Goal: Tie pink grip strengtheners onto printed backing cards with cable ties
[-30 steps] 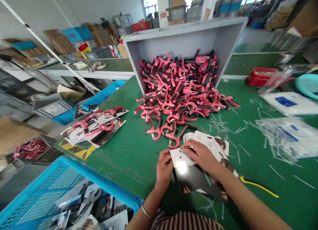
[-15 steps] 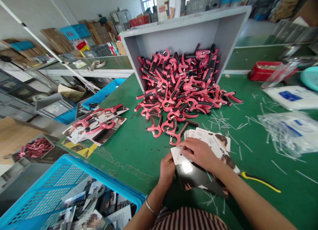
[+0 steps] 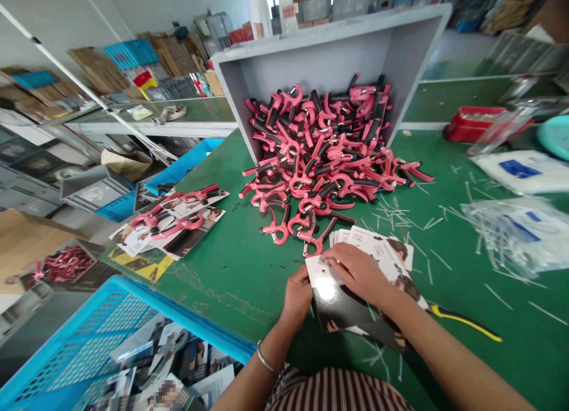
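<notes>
My left hand [image 3: 299,294] is closed on the left edge of a printed card [image 3: 333,301], white at the top and dark below. Over the card's upper right part lies my right hand [image 3: 358,272], its fingers bent together near the punched hole; whatever they pinch is too small to make out. A stack of similar cards [image 3: 391,258] rests under and beside my right forearm. Just beyond the cards, pink and black hand grips [image 3: 320,156] spill out of a tipped grey bin [image 3: 320,61]. More grips lie on cards [image 3: 178,218] at the left.
A blue basket [image 3: 178,310] with packed cards stands at the lower left. Yellow-handled pliers [image 3: 466,325] lie right of the stack. White ties [image 3: 395,215], plastic bags [image 3: 520,233] and a red box [image 3: 475,124] are at the right. A person [image 3: 260,11] stands far back.
The held card has shifted slightly, and its hole shows more clearly beside my right fingers. The view has moved a little, and the person in the background appears further left.
</notes>
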Available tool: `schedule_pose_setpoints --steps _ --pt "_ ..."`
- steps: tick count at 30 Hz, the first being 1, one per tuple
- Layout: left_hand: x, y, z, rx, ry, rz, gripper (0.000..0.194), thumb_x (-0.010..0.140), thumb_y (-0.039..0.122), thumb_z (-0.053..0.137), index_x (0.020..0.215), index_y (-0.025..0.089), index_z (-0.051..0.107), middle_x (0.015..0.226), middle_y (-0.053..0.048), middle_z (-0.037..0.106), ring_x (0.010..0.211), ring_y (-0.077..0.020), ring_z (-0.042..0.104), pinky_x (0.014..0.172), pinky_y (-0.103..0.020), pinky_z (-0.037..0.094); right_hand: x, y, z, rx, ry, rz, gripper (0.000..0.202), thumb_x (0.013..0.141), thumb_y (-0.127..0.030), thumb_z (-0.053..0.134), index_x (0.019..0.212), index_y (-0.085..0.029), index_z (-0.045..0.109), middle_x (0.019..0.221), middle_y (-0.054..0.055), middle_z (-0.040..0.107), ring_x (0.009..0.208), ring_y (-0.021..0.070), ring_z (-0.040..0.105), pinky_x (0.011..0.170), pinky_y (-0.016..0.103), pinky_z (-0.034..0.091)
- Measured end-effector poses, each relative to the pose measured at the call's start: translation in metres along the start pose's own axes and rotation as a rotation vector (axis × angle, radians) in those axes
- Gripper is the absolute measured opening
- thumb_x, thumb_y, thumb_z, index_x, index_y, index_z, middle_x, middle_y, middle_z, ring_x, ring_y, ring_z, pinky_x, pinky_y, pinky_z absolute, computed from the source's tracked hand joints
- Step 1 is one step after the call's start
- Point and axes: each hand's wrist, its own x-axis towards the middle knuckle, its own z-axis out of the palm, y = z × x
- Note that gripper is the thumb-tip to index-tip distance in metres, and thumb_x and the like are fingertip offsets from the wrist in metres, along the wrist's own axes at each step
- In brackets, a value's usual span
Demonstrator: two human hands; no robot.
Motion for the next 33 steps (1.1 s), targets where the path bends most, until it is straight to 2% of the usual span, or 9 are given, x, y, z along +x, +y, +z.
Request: schedule_pose_setpoints --steps 5,8,13,18,22,25,29,31,33 --pt "0.0 0.007 -0.002 -0.224 -0.014 -0.021 0.039 0.069 0.023 0.078 0.106 0.019 0.066 0.102 -0.006 0.074 0.094 -0.0219 0.068 0.087 -0.033 0.05 -0.001 -0.004 -0.003 -0.043 -0.05 -0.026 0.017 0.088 -0.014 0.053 0.099 -0.02 0.064 0.1 0.008 0.062 0.099 0.0235 0.055 0.09 0.038 0.043" --pt "-0.003 0.01 -0.002 -0.389 -0.044 -0.031 0.035 0.079 0.03 0.07 0.11 0.016 0.063 0.108 -0.01 0.072 0.102 -0.0242 0.067 0.089 -0.033 0.049 0.001 -0.005 -0.003 -0.086 -0.081 -0.024 0.008 0.09 -0.022 0.06 0.096 -0.02 0.064 0.097 0.007 0.062 0.097 0.0235 0.054 0.089 0.038 0.042" --pt "0.001 0.015 -0.003 -0.251 0.003 -0.018 0.034 0.082 0.034 0.07 0.111 0.017 0.063 0.11 -0.009 0.071 0.103 -0.0223 0.066 0.088 -0.031 0.048 0.004 0.001 0.005 -0.11 -0.08 -0.023 0.017 0.097 -0.031 0.056 0.087 -0.02 0.066 0.089 0.005 0.062 0.091 0.0203 0.055 0.083 0.033 0.042" --pt "0.009 0.03 -0.003 -0.137 -0.139 -0.163 0.039 0.077 0.033 0.076 0.11 0.013 0.066 0.101 -0.01 0.072 0.085 -0.0188 0.067 0.075 -0.027 0.049 -0.002 -0.008 -0.008 0.057 0.078 0.029 0.013 0.096 -0.029 0.057 0.091 -0.022 0.067 0.094 0.004 0.062 0.096 0.0195 0.056 0.086 0.032 0.044" --pt "-0.001 0.039 -0.003 -0.174 0.006 -0.096 0.036 0.078 0.034 0.075 0.107 0.015 0.064 0.1 -0.007 0.072 0.083 -0.0168 0.067 0.075 -0.025 0.05 -0.025 -0.008 -0.041 0.131 0.272 0.089 0.015 0.098 -0.029 0.053 0.098 -0.026 0.068 0.104 0.004 0.063 0.103 0.0201 0.057 0.092 0.035 0.044" --pt "-0.015 0.039 -0.005 -0.042 0.025 -0.063 0.037 0.077 0.04 0.075 0.104 0.018 0.061 0.085 -0.003 0.073 0.062 -0.0126 0.064 0.061 -0.022 0.049 -0.042 0.033 -0.071 0.053 0.357 0.251 0.021 0.1 -0.031 0.048 0.113 -0.027 0.064 0.113 0.006 0.064 0.107 0.0206 0.059 0.095 0.037 0.046" --pt "-0.029 0.038 -0.001 0.387 -0.235 -0.192 0.049 0.08 0.053 0.067 0.112 0.017 0.06 0.053 0.003 0.064 0.037 -0.0122 0.05 0.04 -0.022 0.037 -0.041 0.133 -0.109 -0.09 0.36 0.57 0.023 0.099 -0.029 0.044 0.108 -0.02 0.064 0.098 0.004 0.069 0.078 0.017 0.066 0.077 0.035 0.055" --pt "-0.033 0.042 0.004 0.584 -0.315 -0.156 0.054 0.081 0.053 0.066 0.122 0.019 0.058 0.065 -0.001 0.07 0.052 -0.0178 0.063 0.05 -0.025 0.048 -0.025 0.181 -0.126 -0.139 0.364 0.672 0.022 0.098 -0.025 0.047 0.107 -0.016 0.064 0.094 0.005 0.069 0.073 0.0158 0.066 0.071 0.033 0.057" --pt "-0.036 0.049 0.011 0.775 -0.354 -0.094 0.05 0.082 0.048 0.066 0.126 0.023 0.058 0.088 -0.006 0.075 0.082 -0.0249 0.07 0.073 -0.031 0.055 -0.002 0.218 -0.14 -0.204 0.38 0.757 0.022 0.097 -0.028 0.054 0.112 -0.014 0.063 0.103 0.007 0.068 0.083 0.0174 0.067 0.075 0.035 0.057"
